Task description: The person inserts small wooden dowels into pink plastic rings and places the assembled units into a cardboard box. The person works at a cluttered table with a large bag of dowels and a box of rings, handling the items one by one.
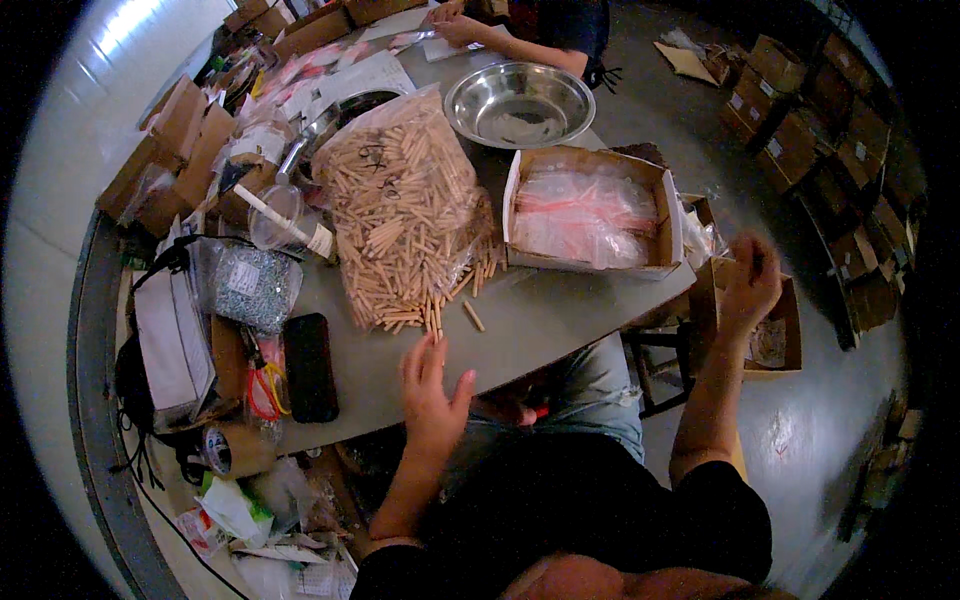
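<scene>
Two bare hands in view. Left hand (432, 388): thumb well apart from fingers, fingertips at near end of wooden pegs (400, 240), close to front edge of counter (560, 312); seemingly touching end pegs, no firm grip visible. Right hand (752, 288): raised past right edge of counter, blurred; cannot tell whether holding anything. Pegs heaped mostly in clear bag (428, 103), some apparently spilled at near end; loose peg (474, 316) just right of heap. Near right corner: open carton (675, 225) with clear pouches (585, 212). Toward front left corner: black phone (311, 368). Risks, judged: could roll loose peg off front edge by sweeping left fingers carelessly; could start a slide by tugging heap's base; could knock carton off right corner by swinging right forearm back low.
</scene>
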Demonstrator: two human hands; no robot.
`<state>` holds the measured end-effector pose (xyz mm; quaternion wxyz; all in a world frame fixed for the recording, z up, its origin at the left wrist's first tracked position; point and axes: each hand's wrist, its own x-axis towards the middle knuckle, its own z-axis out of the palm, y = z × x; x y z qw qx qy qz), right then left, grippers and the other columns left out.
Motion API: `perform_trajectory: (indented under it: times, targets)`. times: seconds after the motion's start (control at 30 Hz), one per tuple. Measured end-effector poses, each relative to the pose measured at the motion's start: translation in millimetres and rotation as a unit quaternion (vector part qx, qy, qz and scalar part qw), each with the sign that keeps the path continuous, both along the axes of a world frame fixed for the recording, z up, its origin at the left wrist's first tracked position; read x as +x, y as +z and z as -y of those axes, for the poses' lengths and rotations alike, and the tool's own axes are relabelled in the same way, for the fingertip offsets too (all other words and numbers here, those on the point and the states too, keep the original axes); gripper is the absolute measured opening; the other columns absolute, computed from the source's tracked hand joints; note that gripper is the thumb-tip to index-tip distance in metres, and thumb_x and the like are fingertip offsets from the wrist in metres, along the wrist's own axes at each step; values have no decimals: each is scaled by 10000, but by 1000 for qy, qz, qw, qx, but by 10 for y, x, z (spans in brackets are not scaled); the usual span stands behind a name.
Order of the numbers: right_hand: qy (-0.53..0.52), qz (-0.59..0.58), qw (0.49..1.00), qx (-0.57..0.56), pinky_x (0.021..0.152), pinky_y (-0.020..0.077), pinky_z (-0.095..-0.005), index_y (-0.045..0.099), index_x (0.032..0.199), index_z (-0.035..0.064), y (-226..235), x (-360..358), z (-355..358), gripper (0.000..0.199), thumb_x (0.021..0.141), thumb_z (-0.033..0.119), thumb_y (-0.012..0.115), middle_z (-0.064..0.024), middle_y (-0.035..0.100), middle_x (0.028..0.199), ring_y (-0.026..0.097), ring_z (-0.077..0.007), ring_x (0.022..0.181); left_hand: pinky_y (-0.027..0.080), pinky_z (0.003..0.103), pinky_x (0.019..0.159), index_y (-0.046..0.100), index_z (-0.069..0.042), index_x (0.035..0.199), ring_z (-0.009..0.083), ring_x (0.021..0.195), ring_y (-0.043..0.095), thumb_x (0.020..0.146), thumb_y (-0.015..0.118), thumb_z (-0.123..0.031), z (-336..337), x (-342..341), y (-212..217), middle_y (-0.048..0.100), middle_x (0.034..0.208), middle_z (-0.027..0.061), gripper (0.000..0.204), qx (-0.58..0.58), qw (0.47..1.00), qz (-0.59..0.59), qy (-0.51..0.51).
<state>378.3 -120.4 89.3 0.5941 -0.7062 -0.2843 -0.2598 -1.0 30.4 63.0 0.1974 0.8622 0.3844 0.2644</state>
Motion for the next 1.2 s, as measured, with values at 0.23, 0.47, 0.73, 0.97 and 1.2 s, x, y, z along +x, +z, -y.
perform_trajectory:
  times: [0.23,0.47,0.73,0.97,1.2]
  targets:
    - [4,8,997,-82,751,504,-388,655,987,28,-126,16,-193,242,764,-61,623,-149,644,975,626,-288,841,209,569,1081,258,46,1425,438,1373,222,845,509,-599,25,149,-193,219,1499,251,902,60,973,-223,-19]
    - [402,38,862,-307,860,504,-419,612,1089,59,-330,-1325,-618,355,746,71,700,-174,578,1139,582,-359,1008,199,563,1090,206,43,1443,428,1378,220,824,577,-548,-76,315,-153,213,1497,260,932,20,992,-119,-43]
    - [422,182,769,-445,1059,292,-532,362,1416,154,-307,-1795,-1120,782,764,437,688,-138,319,1461,296,-380,1335,212,483,1111,219,27,1444,448,1356,241,809,674,-198,-400,-171,-104,235,1480,264,813,-18,999,10,42]
    - [365,230,786,-443,1065,258,-566,321,1440,128,-365,-2043,-1600,855,773,574,614,-162,264,1493,243,-387,1365,170,559,1096,242,12,1438,495,1339,217,824,602,-527,-487,-295,-244,188,1494,268,893,19,948,-236,213]
    - [438,183,795,-378,1034,331,-494,399,1334,-6,-503,-2044,-1661,782,771,473,655,-253,385,1344,390,-417,1233,274,562,1048,273,33,1408,462,1314,285,817,614,-515,-382,-222,-279,240,1468,257,875,96,978,-149,108]
